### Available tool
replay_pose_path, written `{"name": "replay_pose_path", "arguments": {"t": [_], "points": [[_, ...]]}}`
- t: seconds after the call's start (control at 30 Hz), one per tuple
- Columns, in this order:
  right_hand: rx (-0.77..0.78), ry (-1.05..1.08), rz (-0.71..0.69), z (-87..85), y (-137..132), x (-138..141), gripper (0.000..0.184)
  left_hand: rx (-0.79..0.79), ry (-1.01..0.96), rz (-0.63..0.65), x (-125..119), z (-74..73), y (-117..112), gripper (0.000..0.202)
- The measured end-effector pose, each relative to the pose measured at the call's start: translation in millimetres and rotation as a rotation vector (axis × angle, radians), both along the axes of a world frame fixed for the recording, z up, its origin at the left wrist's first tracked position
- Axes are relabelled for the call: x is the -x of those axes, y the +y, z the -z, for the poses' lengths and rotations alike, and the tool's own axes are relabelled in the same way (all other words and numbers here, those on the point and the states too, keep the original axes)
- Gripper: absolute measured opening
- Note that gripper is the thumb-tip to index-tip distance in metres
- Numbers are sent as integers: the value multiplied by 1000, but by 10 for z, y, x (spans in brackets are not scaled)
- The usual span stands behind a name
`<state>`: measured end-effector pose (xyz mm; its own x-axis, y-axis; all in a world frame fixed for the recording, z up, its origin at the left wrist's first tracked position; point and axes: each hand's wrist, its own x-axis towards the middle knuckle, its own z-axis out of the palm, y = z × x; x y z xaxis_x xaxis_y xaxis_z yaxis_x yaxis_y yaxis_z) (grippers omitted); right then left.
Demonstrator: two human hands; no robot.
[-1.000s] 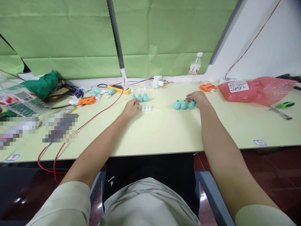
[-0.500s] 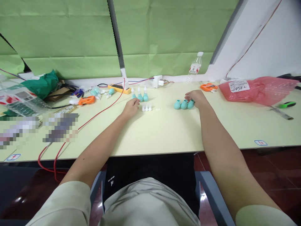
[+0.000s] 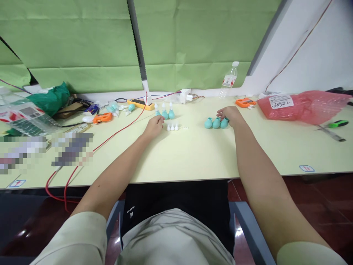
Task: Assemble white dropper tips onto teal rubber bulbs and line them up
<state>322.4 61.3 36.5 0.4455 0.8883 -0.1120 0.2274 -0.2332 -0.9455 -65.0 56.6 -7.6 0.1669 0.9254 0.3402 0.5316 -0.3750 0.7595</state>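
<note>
My left hand [image 3: 154, 126] rests on the pale yellow table [image 3: 193, 154] with curled fingers, its tips next to a row of three small white nozzle tips [image 3: 172, 127]. Just behind them stand three teal bulbs with white nozzles [image 3: 164, 111]. My right hand [image 3: 231, 115] lies further right, fingers bent over the rightmost of three teal rubber bulbs [image 3: 216, 122] lined up in a row. Whether it grips that bulb or only touches it is unclear.
Along the back edge lie a yellow meter [image 3: 139, 104], a white plug adapter [image 3: 185, 95], a plastic bottle [image 3: 229, 79] and orange tools [image 3: 102, 117] [image 3: 245, 102]. A red wire [image 3: 110, 136] crosses the left side. A pink bag [image 3: 300, 105] and a green-handled tool [image 3: 335, 125] sit right.
Almost nothing differs: both hands stay where they were, with only a slight shift of the view.
</note>
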Motion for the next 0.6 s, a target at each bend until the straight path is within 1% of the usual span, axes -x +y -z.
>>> {"name": "replay_pose_path", "arguments": {"t": [0.07, 0.17, 0.27, 0.3, 0.33, 0.37, 0.43, 0.47, 0.53, 0.57, 0.6], "points": [[-22, 4, 9, 10, 13, -8, 15, -38, -1, -12, 3, -14, -6, 29], [-137, -30, 50, 7, 8, -20, 14, -188, 46, -73, 24, -64, -10, 26], [-365, -191, 121, -46, -56, 52, 21, -332, 119, -141, 55, -128, -6, 23], [-470, -290, 123, -73, -92, 119, 24, -365, 139, -154, 63, -143, -3, 22], [-578, -403, 90, -99, -132, 214, 26, -390, 150, -162, 68, -152, -1, 22], [-672, -491, 23, -120, -175, 338, 26, -408, 150, -168, 70, -154, 1, 22], [-808, -591, -186, -132, -258, 657, 25, -408, 112, -175, 63, -138, 2, 22], [-836, -623, -311, -116, -291, 839, 26, -385, 81, -182, 56, -123, 1, 22], [-852, -642, -543, -38, -315, 1201, 33, -298, 23, -194, 42, -88, -3, 22], [-847, -641, -645, 19, -299, 1363, 38, -246, 6, -194, 37, -71, -5, 22], [-830, -637, -713, 81, -260, 1504, 41, -198, -5, -189, 34, -57, -7, 22]]}}
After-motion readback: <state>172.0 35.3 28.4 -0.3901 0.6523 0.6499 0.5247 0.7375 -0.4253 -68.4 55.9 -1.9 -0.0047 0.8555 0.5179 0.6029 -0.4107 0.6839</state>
